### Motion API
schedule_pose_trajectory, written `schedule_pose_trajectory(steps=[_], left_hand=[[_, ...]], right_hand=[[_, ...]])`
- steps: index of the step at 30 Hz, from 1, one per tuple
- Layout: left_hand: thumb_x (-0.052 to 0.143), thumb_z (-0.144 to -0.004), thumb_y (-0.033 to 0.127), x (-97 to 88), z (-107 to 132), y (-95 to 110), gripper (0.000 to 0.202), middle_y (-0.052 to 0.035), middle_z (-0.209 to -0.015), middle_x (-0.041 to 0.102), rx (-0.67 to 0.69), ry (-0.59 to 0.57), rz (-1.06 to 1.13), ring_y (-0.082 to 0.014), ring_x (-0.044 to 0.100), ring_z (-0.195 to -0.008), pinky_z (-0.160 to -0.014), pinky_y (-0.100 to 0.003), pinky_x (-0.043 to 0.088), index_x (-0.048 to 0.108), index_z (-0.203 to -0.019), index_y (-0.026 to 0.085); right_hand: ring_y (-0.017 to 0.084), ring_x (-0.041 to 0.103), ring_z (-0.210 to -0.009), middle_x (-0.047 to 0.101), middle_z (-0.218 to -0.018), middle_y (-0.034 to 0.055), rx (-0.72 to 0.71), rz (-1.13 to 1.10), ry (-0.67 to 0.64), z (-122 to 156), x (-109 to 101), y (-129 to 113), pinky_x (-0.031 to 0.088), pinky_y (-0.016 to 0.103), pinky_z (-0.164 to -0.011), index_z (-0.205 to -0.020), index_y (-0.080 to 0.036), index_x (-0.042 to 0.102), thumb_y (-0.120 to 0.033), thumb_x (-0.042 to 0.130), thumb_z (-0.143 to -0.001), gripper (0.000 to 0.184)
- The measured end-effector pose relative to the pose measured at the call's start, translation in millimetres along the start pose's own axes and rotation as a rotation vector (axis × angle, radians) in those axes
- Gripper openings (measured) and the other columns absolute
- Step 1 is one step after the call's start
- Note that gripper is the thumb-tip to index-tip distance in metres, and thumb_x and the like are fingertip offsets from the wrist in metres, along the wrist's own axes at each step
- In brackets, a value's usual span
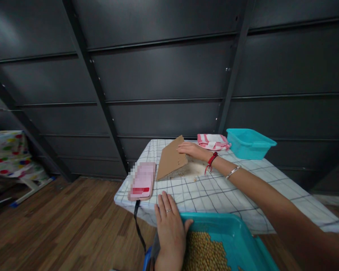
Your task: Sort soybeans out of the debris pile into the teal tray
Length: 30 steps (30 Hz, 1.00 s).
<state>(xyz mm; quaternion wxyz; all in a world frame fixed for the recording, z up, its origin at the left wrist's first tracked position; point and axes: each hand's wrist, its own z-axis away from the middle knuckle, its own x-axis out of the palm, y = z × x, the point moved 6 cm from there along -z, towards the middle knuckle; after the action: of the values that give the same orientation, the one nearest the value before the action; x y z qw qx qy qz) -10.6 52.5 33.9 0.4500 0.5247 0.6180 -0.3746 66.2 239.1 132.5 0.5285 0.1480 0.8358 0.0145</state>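
Cardboard [171, 160] leans at a slant over the checked tablecloth [214, 194], its low edge at the cloth and its far side raised. The right hand [193, 149] has its fingers bent over the raised edge and seems to grip it; the thumb is hidden. That hold probably accounts for the slant, as no prop shows. Small brown bits [183, 173] lie on the cloth beside the low edge.

The left hand [171, 226] lies open along the left corner of the tray [214, 215], fingers straight and thumb reaching over the rim, perhaps to steady it. Beans [206, 250] fill the tray's near left part; what bears it is out of view. The towel [213, 141] and basin [251, 145] sit at the back, apart from both hands.
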Motion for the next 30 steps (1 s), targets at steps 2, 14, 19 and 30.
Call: schedule_pose_trajectory(steps=[2,14,19,30], left_hand=[[0.056,-0.064,0.051,1.0,0,0,0.078,-0.0221,-0.133,0.034,0.002,-0.005,0.006,-0.0341,0.03,-0.123,-0.099,-0.049,0.03,0.038,-0.123,0.004],[0.055,-0.063,0.055,3.3,0,-1,0.081,-0.022,-0.133,0.035,0.004,-0.009,-0.005,-0.0348,0.03,-0.123,-0.099,-0.048,0.031,0.038,-0.123,0.004],[0.054,-0.065,0.053,3.4,0,-1,0.078,-0.0229,-0.133,0.035,0.014,0.011,0.013,-0.0346,0.03,-0.123,-0.098,-0.05,0.031,0.037,-0.124,0.005],[0.055,-0.063,0.056,8.0,0,-2,0.081,-0.0223,-0.133,0.035,0.009,0.02,0.009,-0.035,0.03,-0.123,-0.099,-0.05,0.031,0.038,-0.123,0.005]], right_hand=[[0.015,0.048,-0.109,0.061,-0.107,0.0079,0.002,-0.011,-0.025,-1,2,-1,0.038,0.04,-0.093,-0.101,-0.017,0.057,-0.006,0.038,-0.082,0.03],[0.013,0.049,-0.107,0.063,-0.103,0.0048,0.027,-0.056,-0.08,3,-10,14,0.039,0.035,-0.094,-0.097,-0.018,0.06,-0.003,0.041,-0.078,0.03],[0.014,0.048,-0.108,0.06,-0.107,0.0074,0.038,-0.056,-0.061,8,-19,19,0.038,0.038,-0.094,-0.102,-0.016,0.057,-0.003,0.042,-0.077,0.032],[0.013,0.053,-0.1,0.063,-0.1,0.0046,-0.077,-0.08,-0.067,-22,-4,4,0.041,0.035,-0.091,-0.096,-0.018,0.06,-0.008,0.044,-0.079,0.025]])
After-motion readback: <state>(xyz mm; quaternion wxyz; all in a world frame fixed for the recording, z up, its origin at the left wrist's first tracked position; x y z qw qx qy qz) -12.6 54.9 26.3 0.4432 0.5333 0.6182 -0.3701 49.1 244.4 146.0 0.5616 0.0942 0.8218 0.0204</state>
